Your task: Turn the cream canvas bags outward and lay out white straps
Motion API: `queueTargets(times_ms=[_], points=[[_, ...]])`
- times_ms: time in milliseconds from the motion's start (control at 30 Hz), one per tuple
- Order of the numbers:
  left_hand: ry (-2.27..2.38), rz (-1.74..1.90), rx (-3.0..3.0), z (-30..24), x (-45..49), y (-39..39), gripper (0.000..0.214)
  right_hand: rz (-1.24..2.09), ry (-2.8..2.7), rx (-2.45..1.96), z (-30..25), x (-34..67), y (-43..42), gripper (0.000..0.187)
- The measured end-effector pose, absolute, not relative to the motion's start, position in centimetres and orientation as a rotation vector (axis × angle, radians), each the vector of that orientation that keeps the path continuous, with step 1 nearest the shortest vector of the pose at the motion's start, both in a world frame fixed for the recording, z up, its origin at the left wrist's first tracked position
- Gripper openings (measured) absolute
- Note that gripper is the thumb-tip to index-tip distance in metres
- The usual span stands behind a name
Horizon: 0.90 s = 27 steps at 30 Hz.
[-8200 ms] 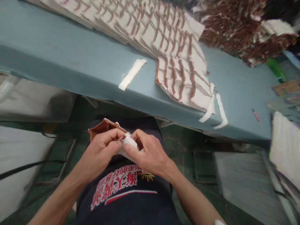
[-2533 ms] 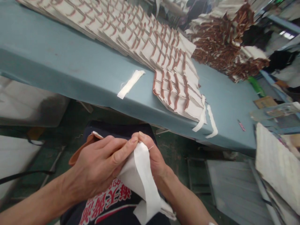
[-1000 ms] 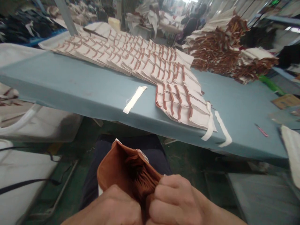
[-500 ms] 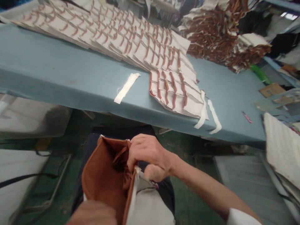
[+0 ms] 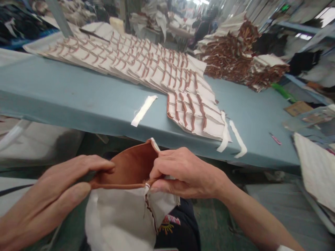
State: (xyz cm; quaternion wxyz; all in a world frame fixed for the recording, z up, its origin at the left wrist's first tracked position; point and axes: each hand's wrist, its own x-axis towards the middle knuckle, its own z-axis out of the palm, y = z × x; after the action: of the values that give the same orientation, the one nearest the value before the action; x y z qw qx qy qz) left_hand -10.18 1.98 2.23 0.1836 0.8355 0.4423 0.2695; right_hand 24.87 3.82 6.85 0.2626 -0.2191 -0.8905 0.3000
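Observation:
A sewn fabric pouch (image 5: 120, 212), off-white outside and brown inside, is held above my lap with its mouth open upward. My left hand (image 5: 65, 184) pinches the brown rim at its left end, thumb outside and fingers inside. At the right end, my right hand (image 5: 180, 172) grips the rim beside a seam with dark stitching and loose thread. The brown inner face shows between both hands. Below the rim, the pale outer cloth hangs down over my dark clothing.
A blue-covered table (image 5: 112, 94) stands ahead, with overlapping rows of pale pieces edged in brown (image 5: 167, 73). White strips (image 5: 143, 111) lie near its front edge. A tall pile of brown and white pieces (image 5: 230, 52) sits at the back right, and a small pink tool (image 5: 275, 138) lies on the right.
My left hand has come up from the bottom edge to the pouch's left rim. The pouch has turned so its pale outer side faces me. The view has tilted up slightly.

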Motion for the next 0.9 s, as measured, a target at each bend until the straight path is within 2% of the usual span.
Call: queueTargets(times_ms=[133, 233, 433, 667, 900], points=[[0.822, 0.846, 2.499, 5.2, -5.4, 3.8, 0.023, 0.823, -2.398, -0.645, 8.7, 24.8, 4.0, 0.033], [0.696, 0.804, 2.445, 6.3, -3.1, 4.0, 0.015, 0.816, -2.378, -0.678, 9.1, 24.8, 3.9, 0.038], [0.687, 0.807, 2.333, 6.1, -1.8, 3.6, 0.015, 0.788, -2.355, -0.740, 8.4, 25.1, 3.3, 0.030], [0.692, 0.817, 2.301, 6.1, -1.9, 4.5, 0.018, 0.971, -2.221, -0.826, 7.8, 24.4, 3.1, 0.016], [0.867, 0.807, 2.274, 6.3, -1.2, 4.0, 0.022, 1.148, -2.023, -0.900, 6.3, 23.4, 3.6, 0.025]])
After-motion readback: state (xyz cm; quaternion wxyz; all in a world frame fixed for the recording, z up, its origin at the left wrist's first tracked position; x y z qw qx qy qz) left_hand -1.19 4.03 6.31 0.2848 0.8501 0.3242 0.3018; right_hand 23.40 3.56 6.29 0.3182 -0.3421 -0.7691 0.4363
